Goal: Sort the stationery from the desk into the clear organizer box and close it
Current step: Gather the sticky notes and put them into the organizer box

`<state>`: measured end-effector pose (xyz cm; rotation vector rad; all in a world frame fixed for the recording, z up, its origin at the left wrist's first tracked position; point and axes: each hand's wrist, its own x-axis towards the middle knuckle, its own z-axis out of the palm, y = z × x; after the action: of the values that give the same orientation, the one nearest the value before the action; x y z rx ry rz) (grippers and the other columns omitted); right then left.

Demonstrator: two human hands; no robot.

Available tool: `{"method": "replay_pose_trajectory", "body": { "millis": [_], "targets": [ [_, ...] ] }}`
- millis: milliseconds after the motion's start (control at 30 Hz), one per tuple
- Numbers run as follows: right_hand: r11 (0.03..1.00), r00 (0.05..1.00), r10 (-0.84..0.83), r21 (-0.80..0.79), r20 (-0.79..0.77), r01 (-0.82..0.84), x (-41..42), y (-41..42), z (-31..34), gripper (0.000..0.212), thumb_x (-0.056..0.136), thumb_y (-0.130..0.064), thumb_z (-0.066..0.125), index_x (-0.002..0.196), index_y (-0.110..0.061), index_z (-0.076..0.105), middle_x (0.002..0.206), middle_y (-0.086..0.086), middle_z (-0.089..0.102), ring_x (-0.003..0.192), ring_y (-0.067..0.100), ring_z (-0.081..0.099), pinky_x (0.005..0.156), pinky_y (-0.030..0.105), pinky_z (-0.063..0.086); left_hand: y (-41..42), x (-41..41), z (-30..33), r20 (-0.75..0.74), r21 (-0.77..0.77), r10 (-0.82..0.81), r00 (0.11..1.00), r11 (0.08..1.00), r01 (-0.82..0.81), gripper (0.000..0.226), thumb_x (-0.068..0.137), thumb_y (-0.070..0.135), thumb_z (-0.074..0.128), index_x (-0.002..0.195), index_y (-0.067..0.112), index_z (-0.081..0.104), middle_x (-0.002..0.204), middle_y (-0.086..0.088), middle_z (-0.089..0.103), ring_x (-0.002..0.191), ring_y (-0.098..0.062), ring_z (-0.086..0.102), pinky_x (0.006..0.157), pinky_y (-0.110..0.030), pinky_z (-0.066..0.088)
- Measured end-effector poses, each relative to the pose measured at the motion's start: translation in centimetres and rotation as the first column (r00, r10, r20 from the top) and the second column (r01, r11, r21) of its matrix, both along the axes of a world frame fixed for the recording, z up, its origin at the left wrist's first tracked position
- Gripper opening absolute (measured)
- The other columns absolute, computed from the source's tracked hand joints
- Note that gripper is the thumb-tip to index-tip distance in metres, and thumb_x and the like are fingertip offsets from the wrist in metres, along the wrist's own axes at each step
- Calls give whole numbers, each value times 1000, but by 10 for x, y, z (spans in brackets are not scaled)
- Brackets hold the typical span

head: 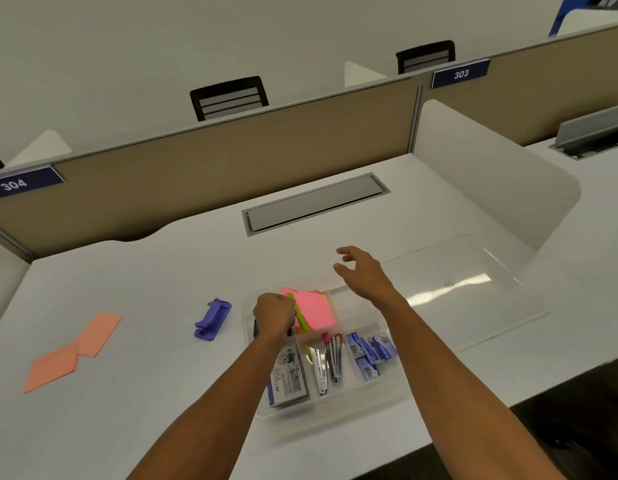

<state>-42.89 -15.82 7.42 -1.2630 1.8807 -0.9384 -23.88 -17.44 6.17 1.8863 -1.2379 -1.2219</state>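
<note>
The clear organizer box [335, 412] sits open on the white desk, its clear lid [466, 282] lying back to the right. My left hand [274, 315] is closed on a stack of pink and green sticky notes [316, 308] over the box's back-left compartment. My right hand [364, 273] hovers open above the box's back edge, holding nothing. Front compartments hold a printed staple box [288, 377], two staplers [328, 362] and several small blue packets [369, 353]. A purple hole punch [213, 319] and orange sticky notes [73, 351] lie on the desk to the left.
A grey cable hatch [316, 204] is set in the desk behind the box. A tan partition [203, 168] runs along the back and a white divider panel [487, 174] stands on the right. Black chairs show beyond the partition.
</note>
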Motion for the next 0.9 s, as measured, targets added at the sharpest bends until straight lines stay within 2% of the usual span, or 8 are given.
{"method": "replay_pose_trajectory", "body": {
  "millis": [167, 233, 300, 333, 433, 533, 633, 900],
  "targets": [
    [1000, 1000, 24, -2, 5, -24, 14, -3, 1, 42, 93, -36, 59, 134, -30, 50, 134, 0, 55, 125, 26, 47, 103, 51, 44, 3, 10, -4, 22, -19, -57, 998, 998, 58, 17, 86, 1, 55, 71, 5, 63, 74, -20, 66, 57, -23, 63, 64, -37, 59],
    [1000, 1000, 23, -4, 9, -23, 16, -3, 1, 43, 93, -35, 59, 135, -30, 49, 133, 0, 55, 124, 26, 48, 103, 51, 44, 7, 9, -3, 39, -25, -110, 993, 994, 111, 18, 85, 2, 54, 96, 7, 68, 83, -19, 69, 62, -25, 68, 60, -40, 60],
    [1000, 1000, 15, -3, 13, -15, 17, -2, 1, 46, 94, -34, 59, 137, -29, 46, 133, 0, 55, 124, 27, 48, 103, 51, 44, 11, 6, -3, 72, -17, -177, 982, 984, 179, 46, 85, 6, 53, 131, 9, 53, 98, -15, 69, 67, -25, 71, 52, -30, 56],
    [1000, 1000, 10, -1, 17, -10, 18, -1, 1, 48, 94, -33, 59, 139, -28, 44, 133, 1, 55, 124, 27, 48, 103, 51, 44, 14, 4, -2, 128, -24, -208, 970, 977, 213, 50, 84, 10, 52, 135, 12, 49, 103, -11, 69, 69, -23, 71, 52, -29, 55],
    [1000, 1000, -9, 6, 28, 9, 18, 2, 0, 52, 94, -33, 60, 142, -28, 39, 133, 1, 54, 124, 28, 48, 103, 52, 43, 19, 1, -4, 350, -68, -282, 893, 944, 324, 29, 82, 22, 51, 109, 17, 62, 99, -4, 70, 75, -19, 68, 66, -35, 57],
    [1000, 999, -24, 6, 35, 23, 18, 4, 1, 53, 94, -33, 60, 142, -28, 38, 134, 1, 54, 125, 29, 48, 103, 53, 43, 24, -1, -5, 499, -78, -315, 807, 911, 404, 13, 86, 21, 49, 91, 14, 59, 94, -3, 67, 76, -18, 58, 59, -28, 43],
    [1000, 999, -26, 1, 28, 26, 20, 3, 3, 53, 94, -34, 60, 142, -28, 38, 134, 1, 54, 125, 28, 48, 103, 53, 44, 22, -3, -6, 552, -78, -334, 764, 892, 446, 15, 88, 19, 48, 99, 14, 56, 91, -4, 65, 77, -19, 58, 56, -27, 38],
    [1000, 1000, -7, -14, 18, 8, 25, 1, 5, 52, 94, -33, 60, 141, -29, 40, 134, 1, 55, 123, 29, 50, 102, 53, 46, 28, -7, -7, 664, 138, -536, 522, 774, 618, 41, 87, 22, 50, 127, 20, 44, 117, -8, 58, 103, -28, 60, 83, -40, 50]
  ]
}}
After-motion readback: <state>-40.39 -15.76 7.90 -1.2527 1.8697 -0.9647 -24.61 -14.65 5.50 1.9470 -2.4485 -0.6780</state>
